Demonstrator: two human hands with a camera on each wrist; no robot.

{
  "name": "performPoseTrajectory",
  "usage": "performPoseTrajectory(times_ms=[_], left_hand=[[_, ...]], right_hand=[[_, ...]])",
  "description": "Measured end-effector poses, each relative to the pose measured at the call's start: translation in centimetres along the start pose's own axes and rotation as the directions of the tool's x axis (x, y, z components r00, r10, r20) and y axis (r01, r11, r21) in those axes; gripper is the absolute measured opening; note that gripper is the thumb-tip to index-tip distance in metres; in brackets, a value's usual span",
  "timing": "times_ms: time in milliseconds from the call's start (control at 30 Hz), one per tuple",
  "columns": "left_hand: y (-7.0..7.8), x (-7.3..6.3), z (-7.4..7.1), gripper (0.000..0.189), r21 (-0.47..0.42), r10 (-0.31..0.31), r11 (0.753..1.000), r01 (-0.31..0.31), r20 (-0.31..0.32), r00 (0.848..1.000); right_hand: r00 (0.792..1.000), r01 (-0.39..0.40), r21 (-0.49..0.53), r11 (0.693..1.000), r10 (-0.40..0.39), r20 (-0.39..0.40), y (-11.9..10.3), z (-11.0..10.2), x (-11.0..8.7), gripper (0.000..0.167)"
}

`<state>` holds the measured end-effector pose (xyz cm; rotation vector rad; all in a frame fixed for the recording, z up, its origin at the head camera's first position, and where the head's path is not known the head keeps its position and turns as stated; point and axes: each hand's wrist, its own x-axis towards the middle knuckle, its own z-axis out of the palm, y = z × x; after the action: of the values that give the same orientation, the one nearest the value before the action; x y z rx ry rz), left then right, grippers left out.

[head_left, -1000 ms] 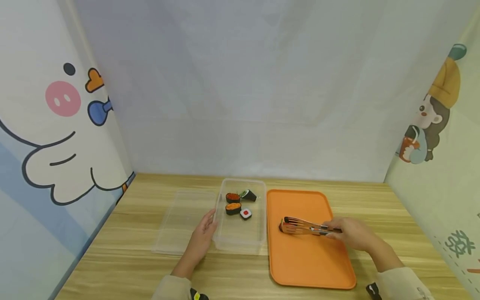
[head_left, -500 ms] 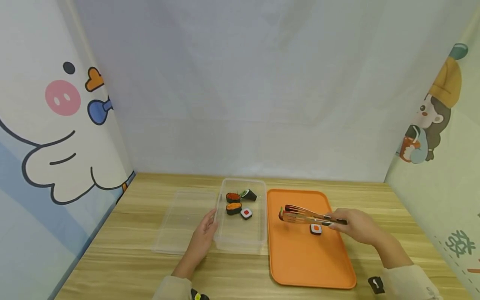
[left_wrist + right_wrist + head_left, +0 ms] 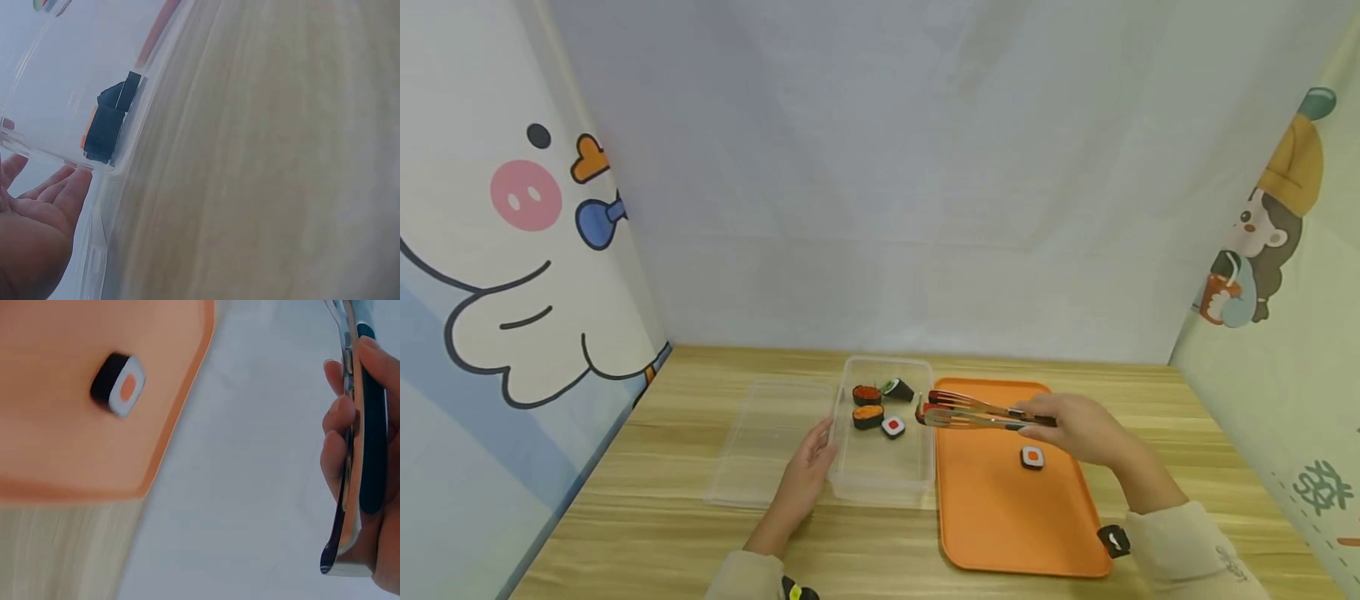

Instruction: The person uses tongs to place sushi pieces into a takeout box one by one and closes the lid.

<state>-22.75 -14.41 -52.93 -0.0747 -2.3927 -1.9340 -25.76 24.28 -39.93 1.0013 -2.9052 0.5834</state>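
My left hand [image 3: 808, 467] rests its extended fingers against the left wall of a clear plastic box [image 3: 880, 468]; the left wrist view shows the fingertips [image 3: 81, 181] at the wall. Inside the box are two gunkan sushi, red-topped [image 3: 867, 395] and orange-topped [image 3: 868, 417], a hand roll [image 3: 898, 390] and a red-centred sushi roll [image 3: 892, 427]. My right hand [image 3: 1078, 429] grips metal tongs [image 3: 973, 419] by the dark handles [image 3: 373, 450]. The tong tips pinch a small red-and-green sushi piece [image 3: 921, 411], mostly hidden, above the box's right rim.
An orange tray [image 3: 1007, 525] lies right of the box, bearing one orange-centred sushi roll [image 3: 1032, 457]. Left of the box a flat clear lid [image 3: 763, 442] lies on the wooden table [image 3: 647, 492]. A pale curtain [image 3: 880, 208] hangs behind.
The right hand has raised the tongs with the sushi piece off the tray and carried them left to the box's rim. The orange-centred roll came into sight. The left hand has stayed put.
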Motion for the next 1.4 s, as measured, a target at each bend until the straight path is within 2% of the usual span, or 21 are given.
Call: performPoseTrajectory(times_ms=[233, 467, 733, 933, 1200, 1400], left_hand=[[-0.1, 0.0, 0.0, 0.047, 0.000, -0.003, 1.000, 0.003, -0.004, 1.000], [0.2, -0.2, 0.0, 0.047, 0.001, -0.004, 1.000, 0.004, 0.007, 1.000], [0.2, -0.2, 0.1, 0.047, -0.003, 0.005, 1.000, -0.005, 0.011, 1.000], [0.3, -0.3, 0.1, 0.049, -0.037, 0.017, 0.999, -0.016, 0.026, 1.000], [1.3, -0.6, 0.0, 0.046, -0.007, 0.014, 1.000, -0.014, 0.029, 0.999], [0.7, -0.5, 0.0, 0.047, -0.001, 0.027, 1.000, -0.027, 0.025, 0.999]], right_hand=[[0.998, 0.053, 0.019, 0.998, -0.054, 0.021, -1.8, 2.1, 2.6, 0.036], [0.998, 0.031, -0.021, 0.999, -0.030, 0.062, -3.6, 4.1, 4.6, 0.035], [0.994, 0.096, -0.031, 0.995, -0.094, 0.063, -4.3, 5.8, 6.3, 0.016], [0.993, 0.096, -0.055, 0.994, -0.092, 0.080, -5.3, 6.5, 7.3, 0.029], [0.991, 0.044, -0.125, 0.991, -0.027, 0.131, -6.6, 6.0, 7.1, 0.029], [0.989, -0.007, -0.114, 0.994, 0.024, 0.144, -7.1, 5.1, 6.6, 0.029]])
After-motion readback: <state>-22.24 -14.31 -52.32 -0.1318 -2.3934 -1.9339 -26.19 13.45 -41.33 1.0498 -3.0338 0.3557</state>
